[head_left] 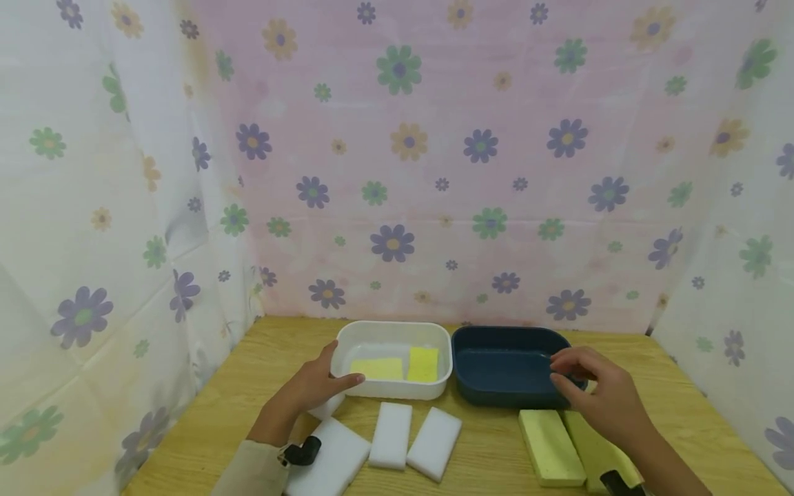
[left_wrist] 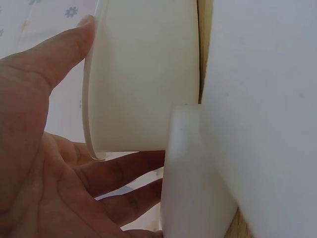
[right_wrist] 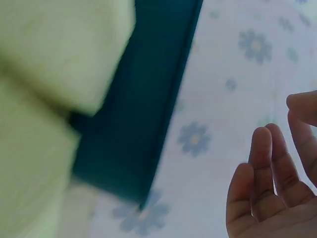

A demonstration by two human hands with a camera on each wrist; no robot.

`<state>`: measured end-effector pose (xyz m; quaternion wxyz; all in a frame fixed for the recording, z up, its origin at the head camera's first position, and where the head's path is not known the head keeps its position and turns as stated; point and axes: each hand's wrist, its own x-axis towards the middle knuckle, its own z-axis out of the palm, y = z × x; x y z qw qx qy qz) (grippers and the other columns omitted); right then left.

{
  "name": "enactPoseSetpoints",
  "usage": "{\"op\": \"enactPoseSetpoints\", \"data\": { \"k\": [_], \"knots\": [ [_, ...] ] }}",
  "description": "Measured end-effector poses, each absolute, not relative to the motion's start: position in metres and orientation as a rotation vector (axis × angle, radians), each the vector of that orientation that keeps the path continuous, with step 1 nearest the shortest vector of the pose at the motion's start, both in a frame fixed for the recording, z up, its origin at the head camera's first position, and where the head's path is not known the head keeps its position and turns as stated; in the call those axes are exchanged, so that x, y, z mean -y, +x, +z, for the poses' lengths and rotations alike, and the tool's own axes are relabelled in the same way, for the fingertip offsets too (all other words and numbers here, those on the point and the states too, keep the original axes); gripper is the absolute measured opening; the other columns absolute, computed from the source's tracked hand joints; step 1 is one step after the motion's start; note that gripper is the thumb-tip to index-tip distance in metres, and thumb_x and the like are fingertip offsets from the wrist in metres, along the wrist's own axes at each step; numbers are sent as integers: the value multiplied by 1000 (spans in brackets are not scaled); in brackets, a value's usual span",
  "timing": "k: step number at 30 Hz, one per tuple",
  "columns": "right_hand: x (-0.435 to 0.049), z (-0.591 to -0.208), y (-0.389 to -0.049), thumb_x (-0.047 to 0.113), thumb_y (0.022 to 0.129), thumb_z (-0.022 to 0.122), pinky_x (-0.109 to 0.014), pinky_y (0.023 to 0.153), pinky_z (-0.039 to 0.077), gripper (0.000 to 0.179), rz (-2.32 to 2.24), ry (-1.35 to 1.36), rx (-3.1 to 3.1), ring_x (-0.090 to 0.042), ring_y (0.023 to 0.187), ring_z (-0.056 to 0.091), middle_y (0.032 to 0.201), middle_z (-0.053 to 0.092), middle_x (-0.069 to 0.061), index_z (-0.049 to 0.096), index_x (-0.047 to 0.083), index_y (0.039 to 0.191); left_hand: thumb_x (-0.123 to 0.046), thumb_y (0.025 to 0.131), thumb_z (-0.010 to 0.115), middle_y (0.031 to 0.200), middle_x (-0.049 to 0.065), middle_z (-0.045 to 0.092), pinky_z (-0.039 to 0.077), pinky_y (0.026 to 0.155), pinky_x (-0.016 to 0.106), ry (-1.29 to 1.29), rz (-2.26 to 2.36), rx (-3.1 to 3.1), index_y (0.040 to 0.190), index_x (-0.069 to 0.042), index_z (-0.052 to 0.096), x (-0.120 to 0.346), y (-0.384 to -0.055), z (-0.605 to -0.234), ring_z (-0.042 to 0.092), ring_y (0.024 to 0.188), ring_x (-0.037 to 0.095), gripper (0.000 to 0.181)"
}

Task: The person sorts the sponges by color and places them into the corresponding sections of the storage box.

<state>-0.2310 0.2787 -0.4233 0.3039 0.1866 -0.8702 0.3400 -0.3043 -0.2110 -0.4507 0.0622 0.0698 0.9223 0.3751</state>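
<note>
My left hand (head_left: 313, 379) is at the left end of a white plastic container (head_left: 397, 391), thumb touching its front rim and fingers spread along the end wall. In the left wrist view the fairly straight fingers (left_wrist: 124, 171) pass beside that wall. Inside the container lie two yellow sponge pieces (head_left: 424, 364). My right hand (head_left: 598, 389) is over the right end of a dark blue container (head_left: 502, 399). Its thumb and forefinger are bent toward each other with nothing between them; the other fingers (right_wrist: 260, 148) are loosely extended in the right wrist view.
White sponge blocks lie before the white container: a large one (head_left: 335, 458), two smaller ones (head_left: 391, 434), and another (head_left: 327, 408) partly hidden by the left hand. Two pale yellow blocks (head_left: 551, 448) lie before the blue container. Flowered cloth (head_left: 397, 172) encloses the wooden table (head_left: 217, 413).
</note>
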Motion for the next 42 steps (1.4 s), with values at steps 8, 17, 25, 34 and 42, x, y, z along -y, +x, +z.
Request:
{"op": "enactPoseSetpoints", "data": {
  "k": [8,17,25,34,42],
  "knots": [
    [-339,-439,-224,26,101,70,-23,75,58,27,1382,159,2476,3,95,67,111,69,22,71,6,119,-63,88,74,151,28,51,51,100,59,213,1134,-2782,166,-6,12,210,-302,-448,58,130,41,115],
    [-389,-467,-231,33,105,63,-30,82,59,38,1939,-96,2491,-4,97,63,119,65,20,64,5,131,-64,87,74,148,26,55,51,101,59,211,1102,-2813,166,-7,14,211,-305,-451,60,128,38,115],
    [-415,-480,-234,17,109,53,-31,85,59,26,2232,110,2419,-6,108,63,125,66,13,63,10,132,-65,87,74,149,25,54,52,99,58,215,1099,-2815,166,-7,14,212,-307,-453,61,127,37,115],
    [-440,-483,-236,7,110,45,-24,98,54,49,2184,575,2747,-1,123,62,138,63,21,35,-4,156,-66,87,73,146,27,56,51,101,58,216,1094,-2815,166,-6,13,210,-307,-450,61,127,38,116],
    [-438,-476,-233,2,108,44,-23,105,48,64,2371,746,2800,-2,134,53,155,47,24,17,4,165,-65,87,73,150,28,51,49,103,60,219,1110,-2805,166,-5,12,211,-307,-453,58,131,40,117]
  ]
}}
